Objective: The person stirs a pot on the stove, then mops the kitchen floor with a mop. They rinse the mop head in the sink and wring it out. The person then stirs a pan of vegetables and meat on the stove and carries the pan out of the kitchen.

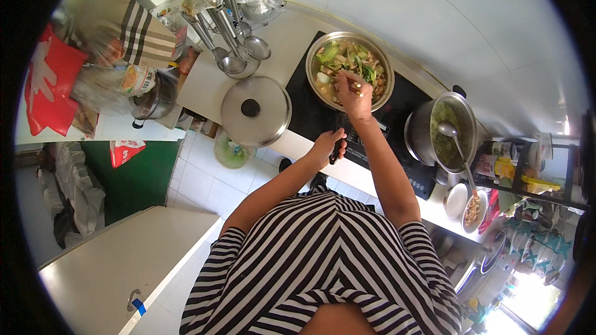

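A metal pan [389, 63] on the black cooktop [298, 67] holds leafy greens and small chopped pieces [368, 58] in broth. My left hand [326, 148] grips the pan's black handle [335, 154] near the counter's front edge. Over the near side of the pan, my right hand [357, 97] is closed around chopsticks [358, 86]. Only their pale upper ends show, seen nearly end-on; my hand hides the lower parts. A round metal lid [267, 107] with a black knob lies on the counter left of the cooktop.
Right of the pan, a deep pot [421, 132] of green food has a ladle [458, 146] leaning in it. Small bowls [455, 200] sit beyond. Hanging ladles [233, 63] stand at the back left. An open cabinet door [130, 265] juts out at the lower left.
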The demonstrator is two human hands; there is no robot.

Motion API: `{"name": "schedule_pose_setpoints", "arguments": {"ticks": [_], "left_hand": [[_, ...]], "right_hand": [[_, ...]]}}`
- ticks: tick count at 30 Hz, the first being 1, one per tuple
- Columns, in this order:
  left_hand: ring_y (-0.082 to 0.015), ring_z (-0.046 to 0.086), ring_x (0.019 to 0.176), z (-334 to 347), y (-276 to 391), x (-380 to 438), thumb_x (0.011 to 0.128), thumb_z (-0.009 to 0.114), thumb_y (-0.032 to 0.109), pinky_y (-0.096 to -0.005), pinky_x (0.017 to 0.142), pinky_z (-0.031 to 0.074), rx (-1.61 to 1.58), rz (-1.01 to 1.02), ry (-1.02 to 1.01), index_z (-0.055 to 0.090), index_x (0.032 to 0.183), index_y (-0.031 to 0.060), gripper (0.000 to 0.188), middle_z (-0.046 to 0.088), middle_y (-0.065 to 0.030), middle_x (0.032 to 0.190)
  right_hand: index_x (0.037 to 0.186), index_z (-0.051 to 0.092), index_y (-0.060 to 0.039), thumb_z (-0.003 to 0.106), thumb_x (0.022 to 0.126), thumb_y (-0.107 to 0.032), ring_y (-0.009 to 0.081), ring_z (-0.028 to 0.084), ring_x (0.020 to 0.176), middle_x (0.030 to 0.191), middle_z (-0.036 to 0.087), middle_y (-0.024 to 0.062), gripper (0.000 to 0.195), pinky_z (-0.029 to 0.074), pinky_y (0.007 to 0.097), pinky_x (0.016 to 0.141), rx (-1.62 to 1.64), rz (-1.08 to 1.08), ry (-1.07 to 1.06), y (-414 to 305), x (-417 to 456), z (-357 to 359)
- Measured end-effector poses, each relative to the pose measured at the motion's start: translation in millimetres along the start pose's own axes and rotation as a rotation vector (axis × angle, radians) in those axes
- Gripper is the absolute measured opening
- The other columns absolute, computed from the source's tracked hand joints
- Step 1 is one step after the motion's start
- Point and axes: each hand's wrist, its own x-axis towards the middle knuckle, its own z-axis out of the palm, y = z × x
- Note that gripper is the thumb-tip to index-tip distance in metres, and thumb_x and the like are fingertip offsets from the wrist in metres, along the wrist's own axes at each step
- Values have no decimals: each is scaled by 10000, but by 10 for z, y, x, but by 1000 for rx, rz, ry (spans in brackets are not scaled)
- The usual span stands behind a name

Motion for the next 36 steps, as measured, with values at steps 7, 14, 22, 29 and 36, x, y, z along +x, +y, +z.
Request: {"name": "schedule_pose_setpoints", "arguments": {"ticks": [7, 14, 22, 29, 36], "left_hand": [[-148, 508, 529, -28, -7, 1, 932, 577, 340, -301, 456, 432, -3, 24, -19, 481, 943, 59, 297, 515, -44, 676], [-160, 516, 581, -97, -3, 27, 936, 571, 324, -310, 516, 444, -25, -9, -66, 517, 966, 62, 269, 542, -45, 709], [-168, 520, 598, -55, 35, 9, 935, 576, 314, -311, 518, 437, -23, -38, -81, 524, 950, 60, 260, 538, -50, 716], [-167, 507, 585, -80, 25, -19, 929, 586, 321, -312, 515, 434, -31, -13, -54, 531, 957, 55, 273, 538, -52, 715], [-163, 510, 565, -1, 41, 17, 937, 570, 330, -308, 491, 428, -35, -58, -52, 500, 943, 69, 271, 518, -46, 697]], "right_hand": [[972, 648, 80, 590, 916, -89, 152, 665, 693, 848, 684, 106, 187, 524, 250, 607, 243, 223, 115, -181, -5, -579], [932, 662, 69, 624, 891, -105, 144, 646, 660, 765, 672, 135, 183, 506, 256, 618, -144, 44, 256, -72, -70, -1136], [996, 654, 72, 601, 916, -101, 129, 661, 724, 848, 680, 113, 197, 536, 243, 639, -52, -1, 183, 321, -122, -672], [946, 642, 67, 599, 914, -82, 111, 624, 694, 816, 671, 91, 158, 491, 231, 631, -263, -269, 219, 99, 109, -761], [959, 671, -1, 624, 875, -105, 266, 658, 730, 851, 659, 149, 142, 506, 297, 656, -315, -232, 105, 396, 423, -764]]}}
